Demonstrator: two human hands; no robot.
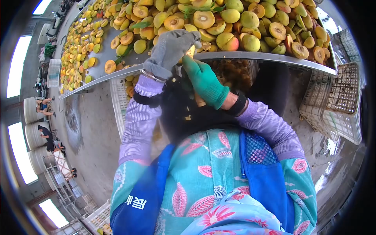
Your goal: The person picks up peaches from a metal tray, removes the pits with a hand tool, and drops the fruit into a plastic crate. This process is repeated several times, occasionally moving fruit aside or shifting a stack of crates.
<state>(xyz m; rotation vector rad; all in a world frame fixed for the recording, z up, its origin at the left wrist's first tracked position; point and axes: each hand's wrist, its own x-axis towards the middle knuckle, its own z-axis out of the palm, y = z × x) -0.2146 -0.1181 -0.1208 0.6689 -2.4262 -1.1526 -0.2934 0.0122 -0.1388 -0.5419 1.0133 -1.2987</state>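
Observation:
My left hand (172, 49), in a grey glove, is closed at the front rim of the metal table. Its fingers pinch a pale yellow piece of peach (190, 51), mostly covered by the gloves. Right beside it, my right hand (206, 80) in a green glove is wrapped round a wooden-handled tool (200, 100); the handle's end sticks out below the fist, and its working end is hidden. Just beyond both hands lies a heap of halved peaches (204, 18), many with the pit showing, mixed with whole-looking ones and green leaves.
The metal table's rim (250, 55) curves across in front of me. White plastic crates (333, 102) stand at the right, and another crate (118, 100) with fruit sits under the table. Far left, a person in dark clothes (46, 137) is near large pale tubs (34, 135).

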